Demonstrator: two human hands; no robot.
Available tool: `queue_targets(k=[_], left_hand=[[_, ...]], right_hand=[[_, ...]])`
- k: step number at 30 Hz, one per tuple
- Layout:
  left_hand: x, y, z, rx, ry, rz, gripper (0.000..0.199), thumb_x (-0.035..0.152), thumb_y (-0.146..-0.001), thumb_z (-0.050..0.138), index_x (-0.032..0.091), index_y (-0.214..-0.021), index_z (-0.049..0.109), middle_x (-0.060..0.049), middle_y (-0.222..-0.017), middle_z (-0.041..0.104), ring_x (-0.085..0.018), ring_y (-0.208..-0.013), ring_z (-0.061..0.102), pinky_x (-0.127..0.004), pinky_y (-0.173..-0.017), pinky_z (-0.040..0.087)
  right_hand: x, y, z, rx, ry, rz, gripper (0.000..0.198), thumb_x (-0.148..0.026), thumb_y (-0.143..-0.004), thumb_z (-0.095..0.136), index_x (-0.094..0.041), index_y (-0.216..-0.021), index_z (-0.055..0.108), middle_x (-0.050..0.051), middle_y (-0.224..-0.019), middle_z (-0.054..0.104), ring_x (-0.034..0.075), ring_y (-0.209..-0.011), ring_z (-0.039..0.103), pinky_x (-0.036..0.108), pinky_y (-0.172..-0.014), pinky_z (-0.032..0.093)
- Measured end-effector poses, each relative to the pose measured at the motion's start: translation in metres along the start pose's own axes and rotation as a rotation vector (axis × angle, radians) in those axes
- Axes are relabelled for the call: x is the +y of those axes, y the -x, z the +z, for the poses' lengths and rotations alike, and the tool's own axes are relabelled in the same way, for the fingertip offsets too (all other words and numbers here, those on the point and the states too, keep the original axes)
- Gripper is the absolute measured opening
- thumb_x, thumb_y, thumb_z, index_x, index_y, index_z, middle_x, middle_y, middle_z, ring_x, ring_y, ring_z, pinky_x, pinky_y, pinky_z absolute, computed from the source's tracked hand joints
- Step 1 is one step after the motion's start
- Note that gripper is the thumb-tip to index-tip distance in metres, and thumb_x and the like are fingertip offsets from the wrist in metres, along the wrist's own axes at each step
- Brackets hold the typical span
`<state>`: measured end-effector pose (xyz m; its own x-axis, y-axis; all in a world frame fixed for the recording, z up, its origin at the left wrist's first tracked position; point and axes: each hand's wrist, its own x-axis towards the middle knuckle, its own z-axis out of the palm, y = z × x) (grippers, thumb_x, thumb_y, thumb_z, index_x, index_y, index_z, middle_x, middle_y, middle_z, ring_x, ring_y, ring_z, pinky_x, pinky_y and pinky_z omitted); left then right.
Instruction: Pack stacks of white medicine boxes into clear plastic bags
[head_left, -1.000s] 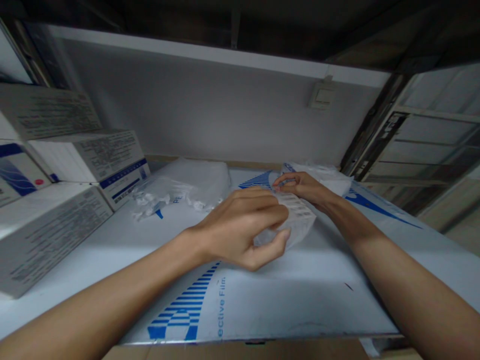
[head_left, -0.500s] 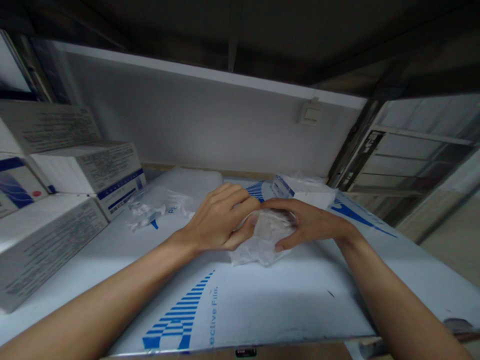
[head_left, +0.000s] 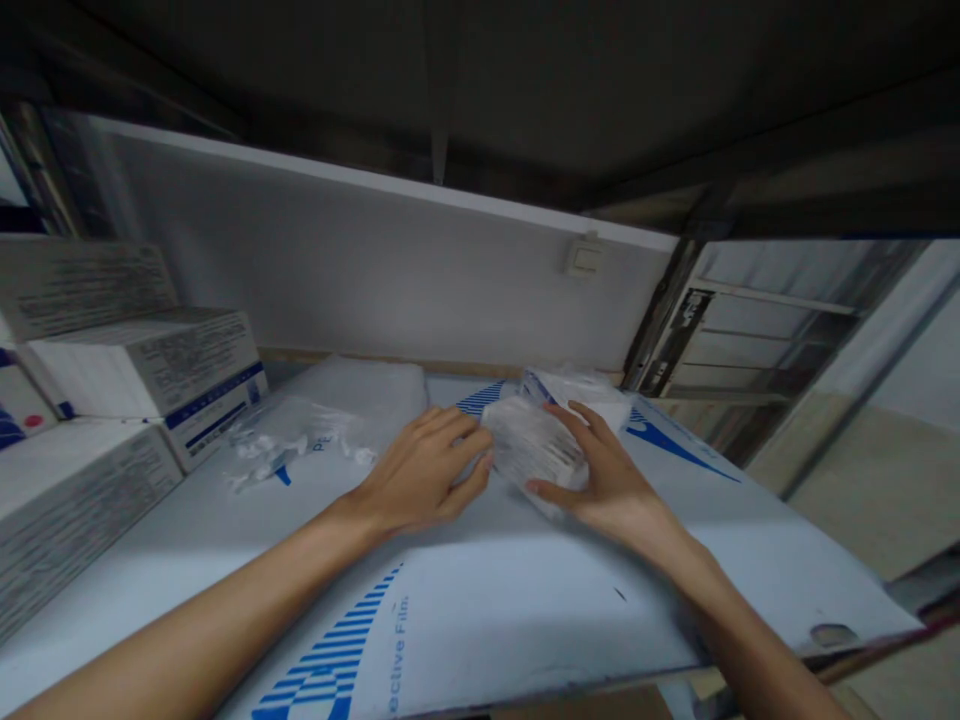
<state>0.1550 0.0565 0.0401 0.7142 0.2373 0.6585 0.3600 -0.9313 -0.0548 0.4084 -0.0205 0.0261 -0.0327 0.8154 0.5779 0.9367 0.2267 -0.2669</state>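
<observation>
A clear plastic bag (head_left: pixel 529 435) with pale, thin contents bunched inside lies on the film-covered surface between my hands. My right hand (head_left: pixel 611 470) grips its right side, thumb at the near edge and fingers over the far side. At the bag's left edge, my left hand (head_left: pixel 427 470) is closed, its curled fingers and thumb drawn together against the plastic. What exactly is inside the bag is blurred.
White boxes with blue bands (head_left: pixel 202 385) are stacked at left. Crumpled clear plastic with small white pieces (head_left: pixel 262 450) lies beside them. A white box in film (head_left: pixel 581 395) sits behind my right hand. A dark shelf (head_left: pixel 510 100) hangs overhead; a switch (head_left: pixel 583 258) is on the wall.
My hands have moved apart; earlier they met over the crumpled bag. The bag now shows more of its contents, tilted up in my right hand. The camera view has shifted slightly.
</observation>
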Motion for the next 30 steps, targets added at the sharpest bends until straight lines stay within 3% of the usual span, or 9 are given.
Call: queue_targets(k=[3, 7, 11, 18, 23, 30], left_hand=[[0.003, 0.001, 0.006, -0.183, 0.031, -0.041, 0.032, 0.029, -0.102, 0.04, 0.015, -0.098, 0.068, -0.009, -0.093, 0.069, -0.024, -0.088, 0.064, -0.041, -0.084, 0.054], [0.005, 0.004, 0.018, -0.318, 0.086, -0.093, 0.037, 0.035, -0.103, 0.043, 0.016, -0.128, 0.062, -0.012, -0.125, 0.066, -0.027, -0.115, 0.061, -0.045, -0.103, 0.05], [0.005, 0.009, 0.028, -0.366, 0.078, -0.138, 0.046, 0.038, -0.104, 0.042, 0.019, -0.145, 0.052, -0.014, -0.141, 0.057, -0.032, -0.13, 0.053, -0.049, -0.108, 0.047], [0.004, 0.012, 0.028, -0.409, 0.086, -0.139, 0.045, 0.038, -0.103, 0.044, 0.024, -0.145, 0.051, -0.013, -0.145, 0.054, -0.032, -0.131, 0.053, -0.051, -0.108, 0.047], [0.005, 0.013, 0.027, -0.412, 0.103, -0.132, 0.045, 0.037, -0.103, 0.045, 0.023, -0.145, 0.053, -0.014, -0.146, 0.054, -0.034, -0.13, 0.053, -0.052, -0.106, 0.048], [0.007, 0.013, 0.029, -0.437, 0.092, -0.132, 0.045, 0.036, -0.102, 0.048, 0.024, -0.145, 0.053, -0.013, -0.147, 0.054, -0.034, -0.131, 0.053, -0.053, -0.106, 0.047]], right_hand=[[0.004, 0.011, -0.013, -0.101, 0.017, -0.122, 0.064, -0.046, -0.082, 0.077, -0.034, -0.141, 0.054, 0.007, -0.158, 0.044, 0.033, -0.143, 0.047, 0.055, -0.114, 0.045], [0.01, 0.004, -0.01, -0.083, 0.089, -0.215, 0.047, -0.039, -0.087, 0.073, -0.029, -0.131, 0.063, 0.01, -0.143, 0.059, 0.032, -0.133, 0.056, 0.054, -0.11, 0.049], [0.003, -0.022, 0.013, -0.041, 0.258, -0.201, 0.047, -0.039, -0.087, 0.072, -0.023, -0.131, 0.065, 0.015, -0.133, 0.066, 0.037, -0.124, 0.061, 0.057, -0.102, 0.053], [0.0, -0.056, 0.036, -0.068, 0.451, -0.191, 0.049, -0.04, -0.094, 0.062, -0.015, -0.136, 0.061, 0.019, -0.133, 0.065, 0.039, -0.12, 0.059, 0.054, -0.099, 0.048], [0.016, -0.061, 0.046, 0.005, 0.459, -0.167, 0.048, -0.044, -0.091, 0.063, -0.019, -0.132, 0.063, 0.018, -0.131, 0.067, 0.039, -0.117, 0.059, 0.056, -0.101, 0.042], [0.025, -0.069, 0.052, 0.017, 0.394, -0.208, 0.047, -0.044, -0.093, 0.061, -0.018, -0.132, 0.063, 0.02, -0.128, 0.067, 0.04, -0.116, 0.058, 0.055, -0.095, 0.047]])
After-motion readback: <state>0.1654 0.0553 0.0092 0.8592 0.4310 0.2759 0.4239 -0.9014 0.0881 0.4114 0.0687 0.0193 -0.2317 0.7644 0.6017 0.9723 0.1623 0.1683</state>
